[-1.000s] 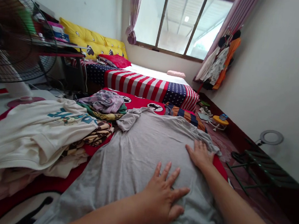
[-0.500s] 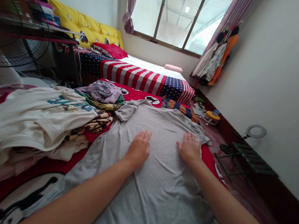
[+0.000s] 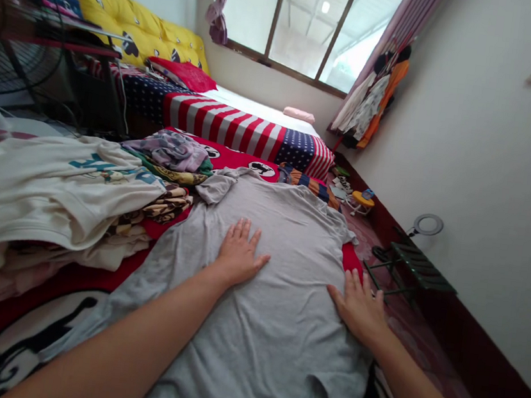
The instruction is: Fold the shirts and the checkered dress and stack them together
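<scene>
A grey T-shirt (image 3: 289,241) lies spread over a red blanket (image 3: 115,277) with black-and-white cat prints, its sleeves at the far end and its near part wrinkled. My left hand (image 3: 240,254) rests flat on the middle of the shirt, fingers spread. At the shirt's right edge is my right hand (image 3: 361,304), open, its fingers apart and its thumb over the cloth. Left of the shirt lies a white printed shirt (image 3: 54,189) on top of other clothes. Behind that pile is a crumpled lilac garment (image 3: 170,148).
A fan (image 3: 15,32) stands at the left. Beyond the blanket is a bed (image 3: 226,123) with a stars-and-stripes cover. On the right floor are a dark green folding stool (image 3: 424,267), a ring light (image 3: 428,224) and a small yellow stool (image 3: 362,200). Clothes (image 3: 378,103) hang by the window.
My right hand has moved right and nearer, to the shirt's edge. My left hand has spread its fingers and shifted slightly left. The view has turned a little to the right.
</scene>
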### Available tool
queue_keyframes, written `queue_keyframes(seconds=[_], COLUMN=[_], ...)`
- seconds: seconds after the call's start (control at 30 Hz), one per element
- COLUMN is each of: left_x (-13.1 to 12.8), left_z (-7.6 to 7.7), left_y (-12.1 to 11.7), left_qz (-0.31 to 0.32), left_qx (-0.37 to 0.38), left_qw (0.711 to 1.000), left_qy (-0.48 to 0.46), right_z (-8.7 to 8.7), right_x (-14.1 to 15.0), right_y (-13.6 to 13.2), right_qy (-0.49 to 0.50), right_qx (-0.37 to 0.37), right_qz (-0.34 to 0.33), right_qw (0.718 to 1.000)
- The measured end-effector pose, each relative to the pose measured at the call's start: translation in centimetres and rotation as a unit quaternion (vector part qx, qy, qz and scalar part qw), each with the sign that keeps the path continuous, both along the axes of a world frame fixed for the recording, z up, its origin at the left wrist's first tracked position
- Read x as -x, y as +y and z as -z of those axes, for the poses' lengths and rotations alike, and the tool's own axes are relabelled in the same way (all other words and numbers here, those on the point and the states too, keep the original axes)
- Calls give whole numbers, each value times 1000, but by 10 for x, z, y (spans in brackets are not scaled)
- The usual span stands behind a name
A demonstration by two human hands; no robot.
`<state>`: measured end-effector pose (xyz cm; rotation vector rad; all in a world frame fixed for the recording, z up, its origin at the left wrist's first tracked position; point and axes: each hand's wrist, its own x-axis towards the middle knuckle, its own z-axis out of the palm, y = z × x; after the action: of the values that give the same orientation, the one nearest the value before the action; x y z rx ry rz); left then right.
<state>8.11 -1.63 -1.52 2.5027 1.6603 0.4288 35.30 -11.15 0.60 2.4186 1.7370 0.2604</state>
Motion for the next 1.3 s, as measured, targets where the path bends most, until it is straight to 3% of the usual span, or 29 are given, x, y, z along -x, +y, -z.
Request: queue_keyframes(seconds=[0.07, 0.17, 0.23, 0.27, 0.33, 0.4, 0.5, 0.57, 0.63, 0.73, 0.8, 0.87, 1.0, 1.1, 1.17, 1.3], left_x=[-1, 1, 2, 3, 4, 3, 1, 0, 0, 1, 2, 2, 1, -1, -1, 1], left_z=[1, 1, 0, 0, 0, 0, 1, 1, 2, 2, 2, 1, 1, 2, 2, 2], left_y=[-1, -2, -2, -3, -3, -3, -2, -2, -3, -3, -4, -4, -3, -3, -3, -3], left_qz=[-1, 1, 2, 2, -1, -6, -11, -12, -10, -6, -4, -6, -7, -9, -11, -5], left_qx=[-3, -6, -9, -9, -5, -1, 0, -4, -9, -19, -24, -22, -14, -12, -12, -15], left_qw=[1000, 1000, 1000, 1000, 1000, 1000, 1000, 1000, 1000, 1000, 1000, 1000, 1000, 1000, 1000, 1000], left_qy=[0, -3, -6, -7, -7, -6, -9, -10, -9, -5, -2, 1, -5, -12, -17, -26], right_z=[-10, -11, -3, 2, 10, 13, 3, -5, -9, -3, 3, 7, 1, -11, -14, -1], right_x=[27, 82, 95, 90, 61, 22, -8, 8, 45, 99, 109, 93, 33, 24, 46, 104], right_y=[-3, -13, -22, -25, -27, -24, -15, -8, 0, 19, 36, 54, 86, 102, 105, 105], right_qy=[-3, 85, 134, 140, 119, 75, 0, -13, 21, 120, 161, 164, 111, 87, 82, 154], right_qx=[-34, -29, 18, 30, 28, 23, 16, -11, -38, -13, 8, 12, -3, -19, -41, -59], right_qz=[-46, -236, -329, -339, -280, -165, -30, -48, -129, -244, -297, -290, -67, 33, -5, -199], right_qw=[998, 968, 934, 930, 952, 983, 999, 999, 991, 962, 941, 943, 992, 995, 996, 966])
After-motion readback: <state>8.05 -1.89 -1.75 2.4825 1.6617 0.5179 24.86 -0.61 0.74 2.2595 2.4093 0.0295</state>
